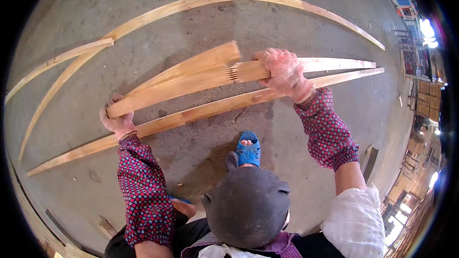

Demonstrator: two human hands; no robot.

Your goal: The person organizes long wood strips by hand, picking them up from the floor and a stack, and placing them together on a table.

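Observation:
My left hand [118, 118], in a pale pinkish work glove, is closed round the left end of a wooden strip [177, 88]. A zigzag finger joint shows where this strip meets the wooden length [251, 70] under my right hand [283, 74]; whether the two are fully pressed together I cannot tell. My right hand, gloved alike, grips that length from above, its fingers wrapped over it. A second wooden strip [201, 61] lies along the upper side of the first, its right end blurred and raised. Its left end reaches my left hand.
A long jointed strip [217, 108] lies on the concrete floor [311, 134] just nearer than my hands. Farther out are another long strip [186, 4] and a shorter one [60, 59] crossing it. My foot in a blue sandal [248, 150] stands below. Stacked wood [428, 100] is at right.

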